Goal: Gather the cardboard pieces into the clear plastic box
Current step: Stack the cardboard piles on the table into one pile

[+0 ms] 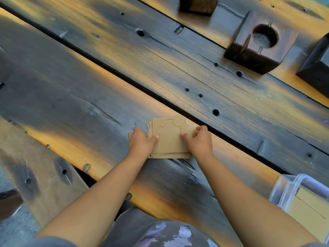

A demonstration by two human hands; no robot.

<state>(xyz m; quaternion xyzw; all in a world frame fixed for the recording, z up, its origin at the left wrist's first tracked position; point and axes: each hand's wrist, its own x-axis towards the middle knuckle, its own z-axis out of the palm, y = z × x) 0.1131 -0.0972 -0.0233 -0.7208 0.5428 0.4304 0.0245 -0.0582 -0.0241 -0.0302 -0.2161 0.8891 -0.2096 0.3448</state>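
Observation:
A small stack of brown cardboard pieces (169, 139) lies on the dark wooden table, the top piece scored with a curved cut-out line. My left hand (141, 142) grips the stack's left edge, thumb on top. My right hand (198, 141) holds the right edge, thumb on top and fingers curled over the far corner. The clear plastic box (292, 186) sits at the lower right, partly out of frame, with tan cardboard sheets (309, 209) inside.
The table (89, 86) is made of rough planks with gaps and holes. At the far right stand a dark wooden block with a round hole (258, 49) and another dark block (316, 66). A woven object (198, 5) sits at the top edge.

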